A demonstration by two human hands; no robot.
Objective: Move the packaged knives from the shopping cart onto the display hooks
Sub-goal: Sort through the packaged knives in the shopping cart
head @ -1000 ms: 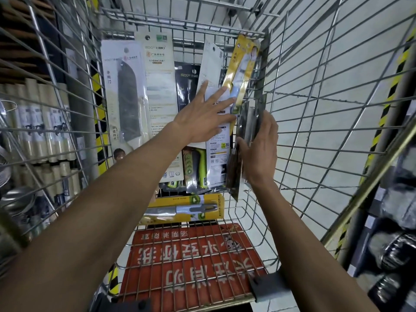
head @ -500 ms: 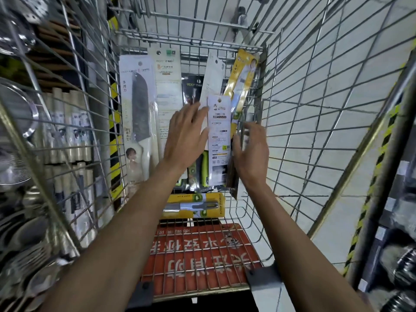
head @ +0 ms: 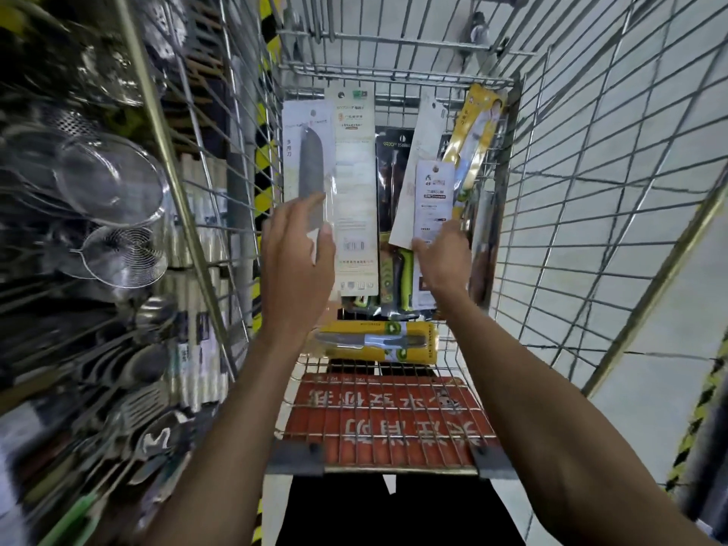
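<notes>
Several packaged knives stand against the far wall of the wire shopping cart [head: 559,183]. My left hand [head: 295,258] reaches into the cart with relaxed fingers. Its fingertips touch the lower part of the white cleaver package [head: 305,159], and its thumb lies over the tall white package [head: 354,179]. My right hand [head: 445,262] pinches the bottom of a small white knife card [head: 433,195], in front of a black package [head: 390,167]. A yellow knife package [head: 478,132] leans in the far right corner. Another yellow package [head: 378,342] lies flat on the cart floor.
A red sign [head: 386,423] lies under the cart's wire floor near me. Left of the cart, shelving holds hanging strainers [head: 110,179], ladles and spatulas [head: 145,364]. The cart's right side faces pale floor tiles and a yellow-black striped post [head: 693,423].
My left hand slid left from the middle packages to the cleaver package. My right hand left the dark package by the cart wall and took the small white card. The view tilted.
</notes>
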